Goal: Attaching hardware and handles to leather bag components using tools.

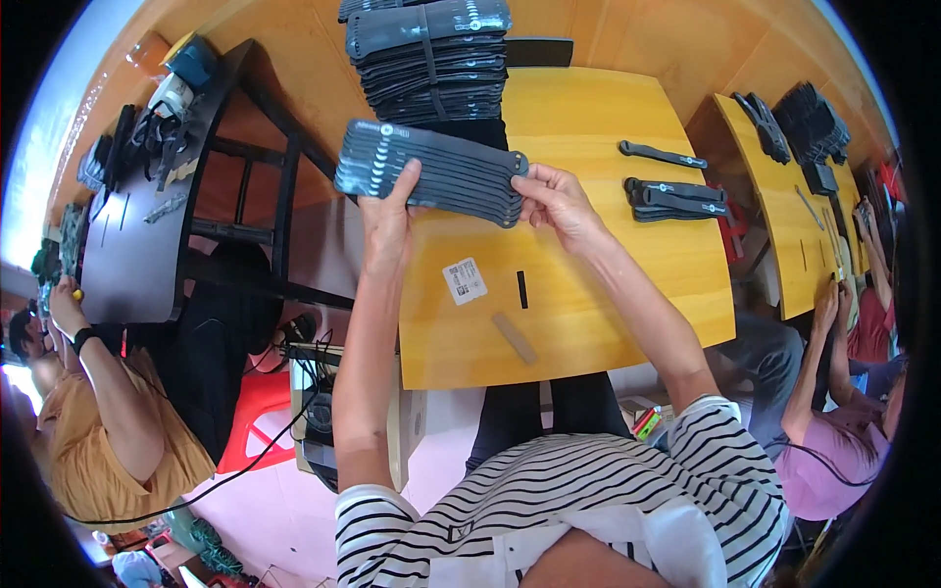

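Fingers of the left hand (388, 218) clamp fanned dark straps (446, 176), unbanded; those of the right hand (561, 204) pinch their riveted end (511, 207). Stack (428, 61) behind: already banded.

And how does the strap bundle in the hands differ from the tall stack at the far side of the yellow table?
The left hand and right hand hold the strap bundle, while the tall stack stands unheld. The strap bundle is thin, its layers offset in steps; the tall stack is much thicker, with a dark band across it. Both are dark with pale markings.
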Demonstrator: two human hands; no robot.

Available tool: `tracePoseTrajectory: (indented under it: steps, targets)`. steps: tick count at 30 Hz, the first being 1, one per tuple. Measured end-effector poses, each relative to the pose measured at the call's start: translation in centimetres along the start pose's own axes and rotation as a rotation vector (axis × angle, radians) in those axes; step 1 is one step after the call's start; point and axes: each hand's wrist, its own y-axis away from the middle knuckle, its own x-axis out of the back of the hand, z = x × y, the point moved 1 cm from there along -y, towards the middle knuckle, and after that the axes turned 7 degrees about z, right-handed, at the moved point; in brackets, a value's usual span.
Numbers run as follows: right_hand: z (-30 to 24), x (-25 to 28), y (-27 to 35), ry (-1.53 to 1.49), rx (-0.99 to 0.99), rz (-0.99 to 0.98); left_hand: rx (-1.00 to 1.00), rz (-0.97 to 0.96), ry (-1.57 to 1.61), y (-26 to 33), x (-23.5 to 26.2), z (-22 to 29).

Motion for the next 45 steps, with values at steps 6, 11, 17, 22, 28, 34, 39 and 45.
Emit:
tracePoseTrajectory:
  steps: [6,11,17,22,28,34,39,45]
  targets:
    - [-1.0,1.7,-2.0,0.066,0.184,0.115,-0.014,0.096,-0.068,-1.5,2.6,0.4]
    - [-2.8,0.8,-5.2,0.188,0.353,0.181,-0.014,0.128,-0.248,-4.3,3.5,1.3]
    - [-3.5,0.2,-9.0,0.418,0.364,0.273,-0.156,0.233,-0.529,-7.6,4.2,1.3]
    - [-2.2,0.4,-10.2,0.550,0.395,0.306,-0.214,0.330,-0.695,-8.3,5.3,0.2]
    - [-0.5,1.3,-10.7,0.780,0.469,0.391,-0.308,0.355,-0.884,-8.8,5.9,-3.0]
    - [1.4,0.7,-11.6,0.593,0.426,0.335,-0.173,0.295,-0.531,-10.9,8.7,-4.3]
    - [2.6,1.7,-11.3,0.436,0.280,0.254,0.165,0.387,-0.520,-10.3,6.7,-2.9]
    - [0.8,1.4,-5.8,0.318,0.607,0.476,0.094,0.370,-0.542,-10.0,8.1,-2.3]
